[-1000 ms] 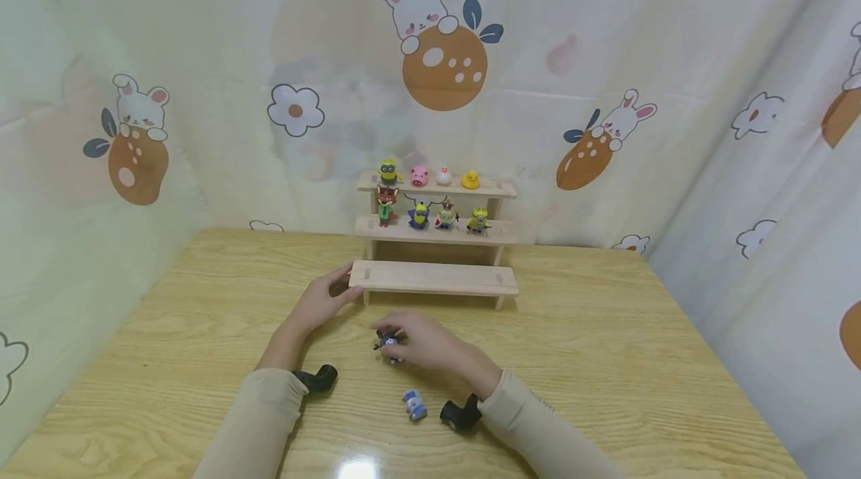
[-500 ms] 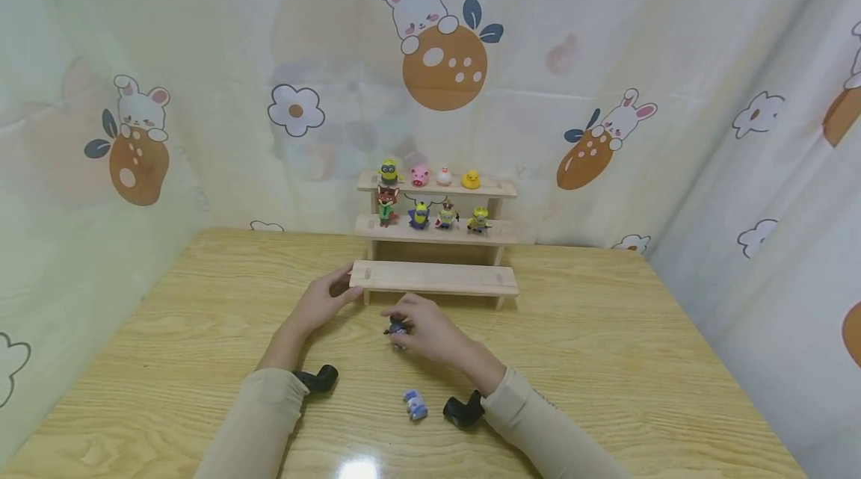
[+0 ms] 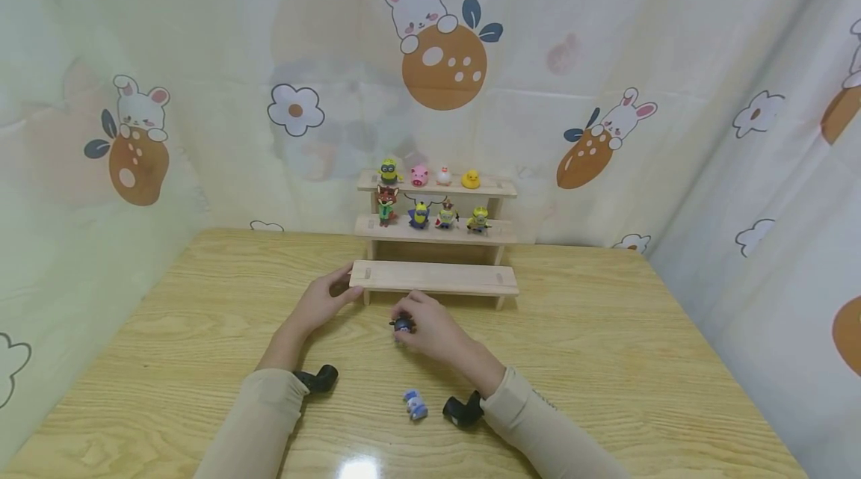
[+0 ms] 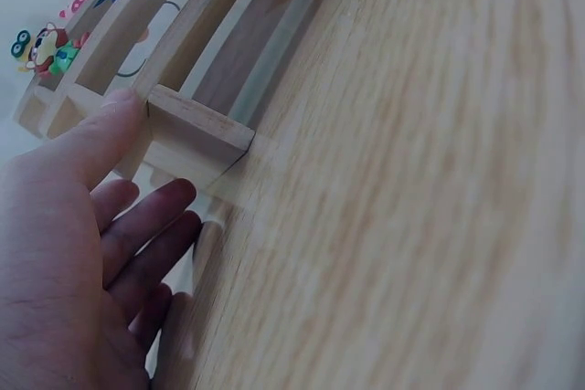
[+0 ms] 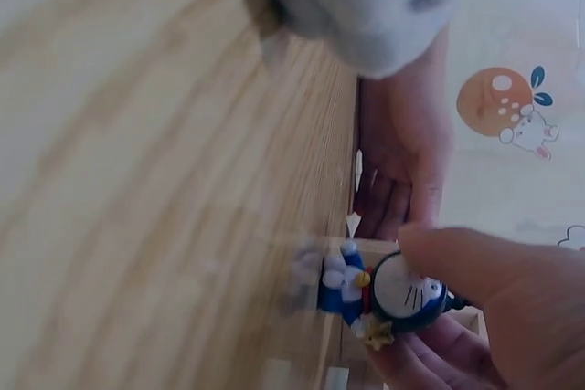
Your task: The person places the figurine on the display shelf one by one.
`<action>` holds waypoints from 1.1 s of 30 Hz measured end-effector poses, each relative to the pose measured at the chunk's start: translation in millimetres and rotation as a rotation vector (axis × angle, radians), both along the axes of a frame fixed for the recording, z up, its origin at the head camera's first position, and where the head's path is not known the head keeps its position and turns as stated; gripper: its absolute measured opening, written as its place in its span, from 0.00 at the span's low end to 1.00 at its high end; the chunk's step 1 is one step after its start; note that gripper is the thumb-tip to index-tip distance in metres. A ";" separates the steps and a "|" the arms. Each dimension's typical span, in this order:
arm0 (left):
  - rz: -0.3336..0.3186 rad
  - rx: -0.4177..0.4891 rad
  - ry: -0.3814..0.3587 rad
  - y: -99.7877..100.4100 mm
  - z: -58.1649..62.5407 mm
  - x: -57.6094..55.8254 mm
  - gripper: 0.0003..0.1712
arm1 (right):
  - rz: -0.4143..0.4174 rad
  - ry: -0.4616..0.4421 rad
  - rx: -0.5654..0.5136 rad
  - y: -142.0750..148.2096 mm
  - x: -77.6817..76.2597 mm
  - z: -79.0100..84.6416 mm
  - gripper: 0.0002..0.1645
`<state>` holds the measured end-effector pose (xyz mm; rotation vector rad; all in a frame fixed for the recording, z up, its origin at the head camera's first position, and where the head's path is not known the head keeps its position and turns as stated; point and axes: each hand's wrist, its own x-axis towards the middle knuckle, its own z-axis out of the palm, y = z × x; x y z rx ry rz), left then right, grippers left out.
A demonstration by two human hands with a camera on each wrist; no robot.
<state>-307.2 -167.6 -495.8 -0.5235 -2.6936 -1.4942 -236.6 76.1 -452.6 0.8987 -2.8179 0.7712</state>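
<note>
My right hand [image 3: 430,329] pinches a small blue-and-white cat figurine [image 5: 402,294] by its head, thumb on one side and fingers on the other. The figurine has a whiskered face, a red collar and a yellow star; it is just above the table, in front of the stand. My left hand [image 3: 326,301] rests at the left end of the lowest shelf [image 3: 433,277] of the wooden display stand. In the left wrist view its thumb touches the shelf's end while the other fingers hang relaxed. Another blue-and-white figurine [image 3: 415,405] lies on the table nearer to me.
The middle shelf [image 3: 498,231] holds a fox figurine [image 3: 386,206] and three yellow goggled figures. On the top shelf [image 3: 504,186] stand a goggled figure, a pink pig [image 3: 419,175], a white chicken [image 3: 444,176] and a yellow duck [image 3: 471,179]. A printed curtain [image 3: 222,16] hangs behind.
My right hand has carried the cat figurine a little forward and right, turning it slightly. The left hand and the stand have stayed put.
</note>
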 end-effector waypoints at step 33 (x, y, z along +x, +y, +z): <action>-0.002 -0.014 0.014 0.1 0.4 -1.3 0.42 | -0.036 -0.162 0.066 2.8 -2.0 15.2 0.20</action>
